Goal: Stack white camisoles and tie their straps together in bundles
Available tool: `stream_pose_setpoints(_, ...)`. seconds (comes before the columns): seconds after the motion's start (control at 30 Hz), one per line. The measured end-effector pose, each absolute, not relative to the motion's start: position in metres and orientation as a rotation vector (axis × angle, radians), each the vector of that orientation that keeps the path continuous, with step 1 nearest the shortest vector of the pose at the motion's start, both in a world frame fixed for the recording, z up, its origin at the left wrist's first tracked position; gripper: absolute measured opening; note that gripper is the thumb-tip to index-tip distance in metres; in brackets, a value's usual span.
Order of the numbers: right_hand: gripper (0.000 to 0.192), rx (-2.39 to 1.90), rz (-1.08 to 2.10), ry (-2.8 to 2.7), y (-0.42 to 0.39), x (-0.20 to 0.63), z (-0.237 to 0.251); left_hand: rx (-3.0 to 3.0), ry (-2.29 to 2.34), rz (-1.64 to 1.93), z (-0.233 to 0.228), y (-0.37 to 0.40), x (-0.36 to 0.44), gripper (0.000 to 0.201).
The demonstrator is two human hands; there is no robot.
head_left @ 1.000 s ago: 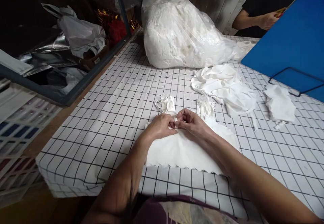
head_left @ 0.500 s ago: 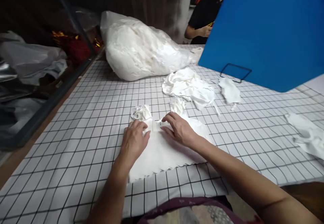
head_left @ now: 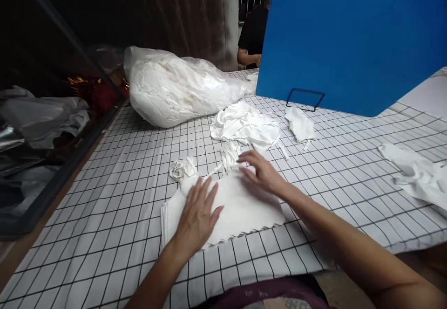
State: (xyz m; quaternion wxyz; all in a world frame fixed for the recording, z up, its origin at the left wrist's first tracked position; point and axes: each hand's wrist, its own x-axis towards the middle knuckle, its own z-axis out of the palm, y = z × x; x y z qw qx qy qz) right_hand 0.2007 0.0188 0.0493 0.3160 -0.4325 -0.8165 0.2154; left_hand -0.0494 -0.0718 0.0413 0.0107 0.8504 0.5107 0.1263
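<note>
A flat stack of thin white cloth pieces [head_left: 244, 216], perhaps garments, lies on the grid-patterned tablecloth before me. My left hand [head_left: 198, 213] rests flat on its left half, fingers spread. At the stack's upper right edge is my right hand [head_left: 261, 175], its fingers bent and the thumb apart from them; I see nothing held in it. Two bunches of narrow white strips stick out at the far edge, a left bunch [head_left: 183, 169] and a right bunch [head_left: 229, 156]. The near edge of the cloth has a wavy trim.
Beyond the stack lie a crumpled white cloth heap [head_left: 246, 125], a small white piece [head_left: 300, 125] and a stuffed clear plastic bag [head_left: 181, 90]. More white cloth [head_left: 419, 174] is at right. A blue panel [head_left: 342, 38] with a wire stand [head_left: 305, 99] partly hides another person [head_left: 252, 34].
My left hand has moved from the far edge down onto the cloth and flattened. My right hand has shifted slightly right along the far edge. The camera view has turned a little.
</note>
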Motion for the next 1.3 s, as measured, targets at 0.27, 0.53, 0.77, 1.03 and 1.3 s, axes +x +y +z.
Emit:
stream_pose_setpoints(0.27,0.048,-1.503,0.513,-2.276,0.135,0.176,0.041,2.739,1.013,0.218,0.026,-0.022,0.054,0.060)
stream_pose_setpoints(0.53,0.023,-1.719,0.721,-2.155,0.148,0.180,0.046,2.705,1.023,0.209,0.012,-0.021,0.054,0.062)
stream_pose_setpoints(0.77,0.035,-1.711,1.312,-2.012,0.121,0.204,0.038,2.690,1.028,0.222,0.013,-0.019,0.055,0.061)
stream_pose_setpoints(1.03,0.041,-1.441,1.762,-1.495,0.123,0.199,0.036,2.683,1.007,0.149,0.022,-0.021,0.055,0.061)
stream_pose_setpoints(1.3,0.018,-1.319,1.701,-1.131,0.176,0.196,0.086,2.665,1.005,0.175,0.015,-0.019,0.055,0.062)
